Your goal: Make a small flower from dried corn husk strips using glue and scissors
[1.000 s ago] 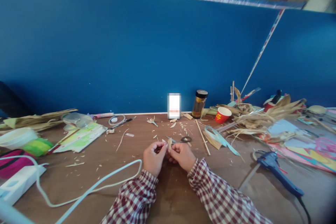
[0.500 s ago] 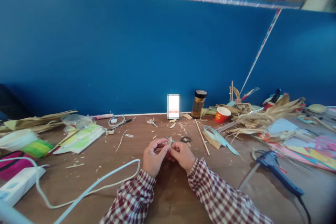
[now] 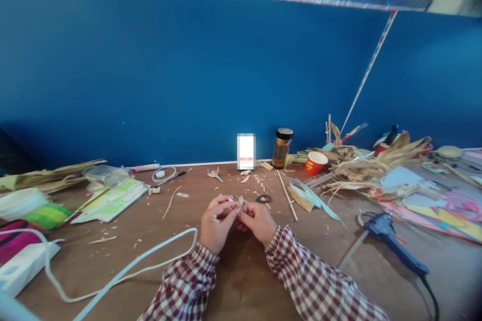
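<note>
Over the middle of the brown table point(image 3: 241, 281), my two hands meet at the fingertips. A small pale piece of dried corn husk point(image 3: 240, 201) stands up between them. My left hand point(image 3: 217, 223) is closed on it in a pinch of thumb and fingers. From the other side my right hand point(image 3: 259, 220) pinches its lower end; the curled fingers beneath are hidden. Just beyond the hands lie a black ring point(image 3: 263, 199), which looks like a roll of tape, and scattered pale husk scraps point(image 3: 244, 179).
At the right are a blue glue gun point(image 3: 395, 243), a heap of dried husks point(image 3: 369, 165) and a red paper cup point(image 3: 316, 163). A dark-lidded jar point(image 3: 282, 148) stands at the back. White cable point(image 3: 150, 251) and a power strip point(image 3: 28, 268) lie left. A blue partition point(image 3: 188, 70) closes the back.
The whole view has shifted slightly, so everything sits a little further left. My hands keep the same pinch on the husk piece, with barely any finger movement.
</note>
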A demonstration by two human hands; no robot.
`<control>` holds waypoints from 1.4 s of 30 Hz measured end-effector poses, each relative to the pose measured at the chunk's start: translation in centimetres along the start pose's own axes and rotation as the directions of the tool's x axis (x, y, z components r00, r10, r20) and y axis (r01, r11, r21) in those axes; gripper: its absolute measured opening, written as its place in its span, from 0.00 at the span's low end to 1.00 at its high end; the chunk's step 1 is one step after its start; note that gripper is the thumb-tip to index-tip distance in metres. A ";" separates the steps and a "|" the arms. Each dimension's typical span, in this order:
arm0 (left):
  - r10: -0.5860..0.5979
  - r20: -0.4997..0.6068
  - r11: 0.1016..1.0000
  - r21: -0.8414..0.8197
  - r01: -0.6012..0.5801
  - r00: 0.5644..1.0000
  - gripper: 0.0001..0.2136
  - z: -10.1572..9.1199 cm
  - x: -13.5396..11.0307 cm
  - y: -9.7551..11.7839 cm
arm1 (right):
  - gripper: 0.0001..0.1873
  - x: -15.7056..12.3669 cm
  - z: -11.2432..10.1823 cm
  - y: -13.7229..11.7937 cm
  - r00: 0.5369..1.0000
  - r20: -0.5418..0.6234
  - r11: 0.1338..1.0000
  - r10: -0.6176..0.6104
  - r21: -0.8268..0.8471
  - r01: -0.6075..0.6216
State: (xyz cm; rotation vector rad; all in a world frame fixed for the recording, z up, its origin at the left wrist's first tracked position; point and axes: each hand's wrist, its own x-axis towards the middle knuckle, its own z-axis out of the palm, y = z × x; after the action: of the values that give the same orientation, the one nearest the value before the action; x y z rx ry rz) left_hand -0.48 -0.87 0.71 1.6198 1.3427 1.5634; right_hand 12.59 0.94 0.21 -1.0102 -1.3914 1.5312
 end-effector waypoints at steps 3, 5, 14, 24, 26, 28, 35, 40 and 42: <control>0.051 0.018 0.999 0.010 -0.051 0.999 0.06 0.0 -0.1 0.0 | 0.15 0.0 0.1 0.0 1.000 -0.016 0.999 0.023 0.034 -0.022; 0.101 0.035 0.994 0.044 -0.102 0.994 0.05 0.0 -0.2 -0.1 | 0.15 0.0 0.1 -0.1 0.999 -0.039 0.998 0.026 0.064 -0.024; 0.136 0.094 0.986 0.080 -0.144 0.986 0.05 0.2 -0.3 -0.4 | 0.15 0.3 0.0 0.5 0.994 -0.082 0.992 -0.078 0.092 0.086; 0.077 -0.034 0.979 -0.186 -0.082 0.996 0.15 -1.0 -0.3 1.2 | 0.15 0.1 -0.5 -0.2 0.994 -0.026 0.993 -0.102 0.055 0.103; -0.089 -0.033 0.963 -0.257 0.077 0.996 0.16 -1.3 0.0 0.9 | 0.15 0.0 -0.7 -0.3 0.996 0.031 0.996 -0.086 0.023 0.085; -0.151 0.097 0.953 -0.250 0.171 0.984 0.15 -1.5 0.3 0.7 | 0.14 -0.1 -0.8 -0.5 0.993 0.085 0.997 -0.080 -0.014 0.082; -0.105 0.230 0.972 -0.181 0.148 0.968 0.10 -1.3 0.5 1.3 | 0.13 -0.4 -1.0 -0.5 0.977 0.184 0.986 -0.105 -0.106 0.126; -0.182 0.297 0.937 -0.236 0.257 0.937 0.12 -1.5 0.6 1.3 | 0.12 -0.1 -1.3 0.1 0.975 0.191 0.983 -0.113 -0.124 0.138; -0.164 0.330 0.945 -0.218 0.244 0.929 0.14 -1.6 0.7 1.3 | 0.12 -0.1 -1.4 0.2 0.973 0.199 0.981 -0.115 -0.133 0.143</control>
State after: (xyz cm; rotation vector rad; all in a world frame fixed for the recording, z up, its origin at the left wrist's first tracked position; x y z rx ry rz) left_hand -1.74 -1.19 2.51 1.4400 1.0575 1.2400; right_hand 13.88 1.32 -0.11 -0.8575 -1.6919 1.4758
